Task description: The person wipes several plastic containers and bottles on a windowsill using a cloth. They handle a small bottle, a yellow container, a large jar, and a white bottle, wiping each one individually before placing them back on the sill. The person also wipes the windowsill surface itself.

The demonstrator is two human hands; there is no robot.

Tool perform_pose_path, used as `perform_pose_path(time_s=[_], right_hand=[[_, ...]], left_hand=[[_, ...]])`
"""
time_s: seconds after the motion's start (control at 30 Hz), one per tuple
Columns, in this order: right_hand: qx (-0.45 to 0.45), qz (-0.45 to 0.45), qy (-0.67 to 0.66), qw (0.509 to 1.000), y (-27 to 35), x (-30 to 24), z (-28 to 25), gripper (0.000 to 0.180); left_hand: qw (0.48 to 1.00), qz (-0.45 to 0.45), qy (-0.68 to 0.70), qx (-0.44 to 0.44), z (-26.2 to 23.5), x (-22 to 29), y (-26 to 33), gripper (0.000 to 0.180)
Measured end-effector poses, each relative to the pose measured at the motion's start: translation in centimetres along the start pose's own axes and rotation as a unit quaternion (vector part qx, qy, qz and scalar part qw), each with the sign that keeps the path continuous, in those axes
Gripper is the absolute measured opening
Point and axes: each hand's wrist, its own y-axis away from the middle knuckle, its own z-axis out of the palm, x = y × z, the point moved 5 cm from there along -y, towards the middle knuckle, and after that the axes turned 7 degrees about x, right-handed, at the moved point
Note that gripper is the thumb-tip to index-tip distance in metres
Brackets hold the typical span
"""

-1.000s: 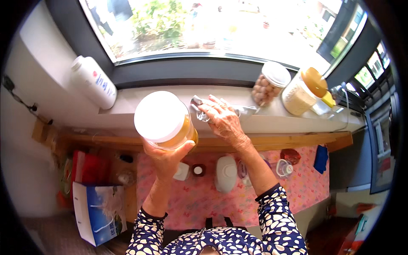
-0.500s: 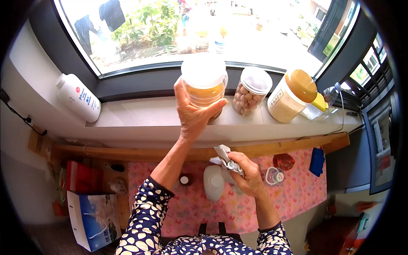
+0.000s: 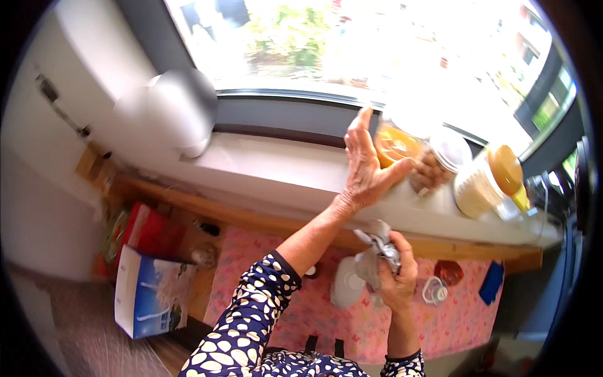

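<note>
A clear jar (image 3: 397, 146) with orange contents and a pale lid, washed out by glare, stands on the windowsill. Beside it my left hand (image 3: 363, 164) has its fingers stretched out, the thumb reaching across the jar's front; whether it still touches the jar is hard to tell. Close on the jar's right is a jar of round brown nuts (image 3: 429, 169) with a white lid. Lower down, over the pink table, my right hand (image 3: 399, 276) is closed around a crumpled grey cloth (image 3: 379, 251). Below the cloth stands a white jug (image 3: 347, 284), partly covered by it.
Farther right on the sill stands a tan-lidded canister (image 3: 487, 182). A white bottle (image 3: 182, 116), blurred, is at the sill's left end. On the pink tablecloth (image 3: 295, 327) lie a red packet (image 3: 448, 273) and a blue cloth (image 3: 492, 283). A blue-and-white bag (image 3: 154, 292) sits lower left.
The orange jar has shifted right along the sill, up to the nut jar. My left hand's fingers have spread from around it. The whole view has turned; the right hand keeps the cloth.
</note>
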Motion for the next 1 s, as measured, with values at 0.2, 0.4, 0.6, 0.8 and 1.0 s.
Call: perform_pose_path(time_s=[0.2,0.4,0.6,0.8,1.0], right_hand=[[-0.036,-0.055,-0.029,0.997,-1.5,-0.1,2.5,0.039],[-0.082,-0.096,-0.033,0.991,-0.7,-0.8,5.5,0.039],[-0.068,-0.041,-0.068,0.994,-0.9,-1.9,5.8,0.038],[-0.032,0.059,-0.091,0.994,1.0,-4.0,7.7,0.039],[-0.039,0.008,-0.091,0.995,-0.2,-4.4,7.7,0.039]], left_hand=[[0.903,0.108,-0.193,0.368,-14.4,-3.6,-1.4,0.093],[0.828,0.005,-0.307,0.469,-26.3,-8.1,-1.7,0.101],[0.82,0.028,-0.335,0.463,-28.5,-9.6,-5.7,0.09],[0.883,0.024,-0.082,0.462,-31.1,-8.4,-5.1,0.07],[0.929,-0.014,0.025,0.369,-28.8,-3.3,0.9,0.066]])
